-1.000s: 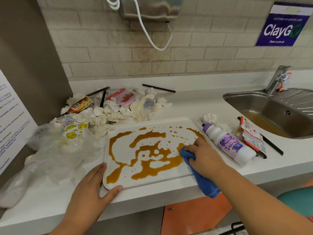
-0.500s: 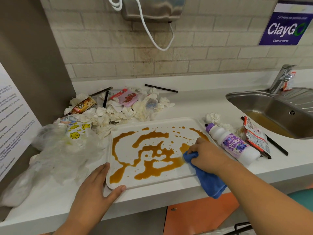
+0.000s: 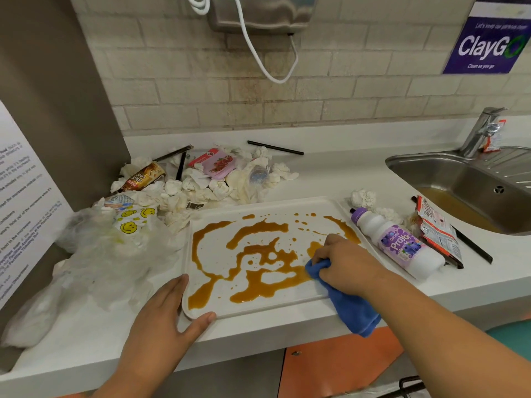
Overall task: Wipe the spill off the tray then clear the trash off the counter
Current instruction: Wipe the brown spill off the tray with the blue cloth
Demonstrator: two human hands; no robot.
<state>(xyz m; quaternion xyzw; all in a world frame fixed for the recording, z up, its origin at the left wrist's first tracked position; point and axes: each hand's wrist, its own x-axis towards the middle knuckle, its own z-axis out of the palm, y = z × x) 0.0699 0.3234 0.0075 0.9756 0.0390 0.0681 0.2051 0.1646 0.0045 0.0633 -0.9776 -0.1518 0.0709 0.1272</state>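
With the left hand (image 3: 161, 320) flat, bracing the tray (image 3: 258, 206), the right hand (image 3: 349, 264) grips the cloth (image 3: 349, 307); wiping has barely begun, so next sweep left across the spill (image 3: 258, 268).

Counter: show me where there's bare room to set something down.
Bare: behind the tray, between tissue pile and sink; front edge left of the left hand. Crowded: plastic bag left of the tray, bottle and wrappers right of it.

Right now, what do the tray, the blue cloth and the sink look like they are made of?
The tray: probably plastic, off-white and smooth; the moulded raised rim and rounded corners suggest it. The cloth: soft fabric, perhaps microfibre; it looks fuzzy and hangs limp. The sink: most likely stainless steel; grey brushed sheen with pressed drainer ribs.
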